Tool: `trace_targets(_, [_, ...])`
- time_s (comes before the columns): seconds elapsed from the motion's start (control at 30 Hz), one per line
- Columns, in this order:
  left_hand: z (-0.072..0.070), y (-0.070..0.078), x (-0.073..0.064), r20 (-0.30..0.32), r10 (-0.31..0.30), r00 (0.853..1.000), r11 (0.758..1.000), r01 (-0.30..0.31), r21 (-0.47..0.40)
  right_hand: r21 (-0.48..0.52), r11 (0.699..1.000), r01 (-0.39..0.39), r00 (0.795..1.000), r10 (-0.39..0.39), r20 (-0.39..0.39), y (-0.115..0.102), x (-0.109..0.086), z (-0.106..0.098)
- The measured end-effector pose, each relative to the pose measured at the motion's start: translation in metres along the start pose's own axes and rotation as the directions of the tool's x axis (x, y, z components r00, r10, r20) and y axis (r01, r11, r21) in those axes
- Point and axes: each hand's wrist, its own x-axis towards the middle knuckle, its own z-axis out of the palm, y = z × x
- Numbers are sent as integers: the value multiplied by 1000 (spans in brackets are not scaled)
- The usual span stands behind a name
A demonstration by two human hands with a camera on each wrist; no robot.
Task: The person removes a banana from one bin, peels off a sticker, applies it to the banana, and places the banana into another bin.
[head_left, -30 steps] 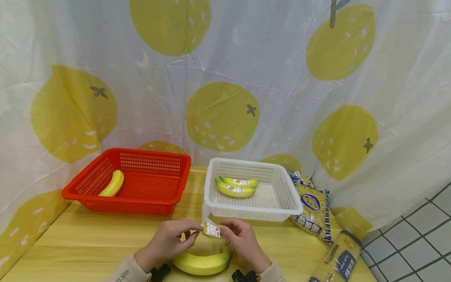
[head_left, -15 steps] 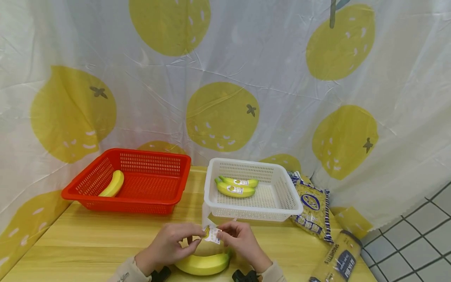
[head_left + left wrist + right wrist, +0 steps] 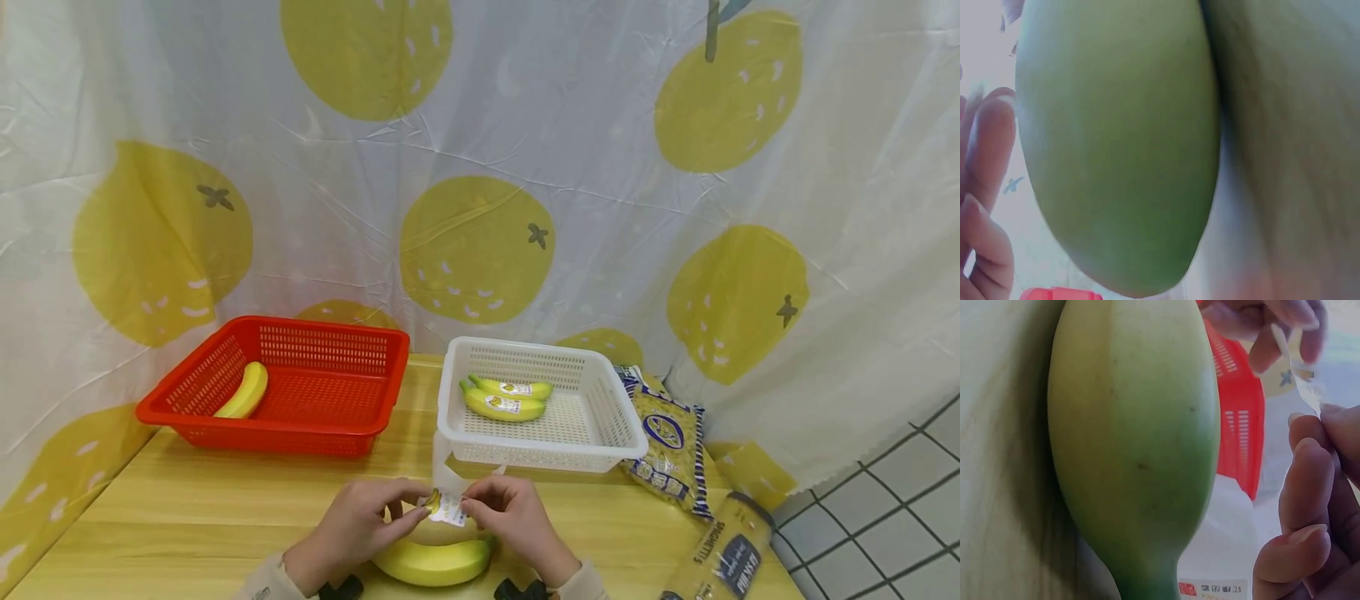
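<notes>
Between my two hands a small white sticker [image 3: 448,510] with a banana picture is held up over the table. My left hand [image 3: 356,518] pinches its left end between thumb and index finger. The fingertips of my right hand [image 3: 516,518] pinch the opposite edge; the right wrist view shows the sticker [image 3: 1305,389] edge-on there. Just below the hands, a yellow banana [image 3: 435,567] with a greenish end lies on the table. That banana [image 3: 1116,137] fills much of the left wrist view, beside my curled left fingers [image 3: 990,153]. A pale translucent strip [image 3: 444,467] lies behind the sticker.
A red basket [image 3: 262,431] at the back left holds one banana [image 3: 246,392]. The white basket [image 3: 525,454] to its right holds two labelled bananas [image 3: 504,406]. A pasta bag [image 3: 663,442] and a spaghetti packet [image 3: 723,550] lie on the right.
The right fingertips first moved left over the sticker, then drew back to its right edge. The sticker tilted and now faces up more spread out. The banana has hardly moved.
</notes>
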Motion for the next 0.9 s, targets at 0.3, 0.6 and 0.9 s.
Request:
trace_targets(0.3, [1, 0, -4, 13, -156, 988, 986, 155, 56, -60, 995, 80, 997, -80, 11, -1, -4, 5])
trace_targets(0.6, [-6, -3, -2, 207, -127, 970, 954, 176, -242, -140, 977, 158, 985, -148, 84, -3, -7, 7])
trace_targets(0.9, [-12, -1, -2, 425, -207, 881, 843, 381, -380, -106, 974, 199, 962, -173, 211, -8, -12, 9])
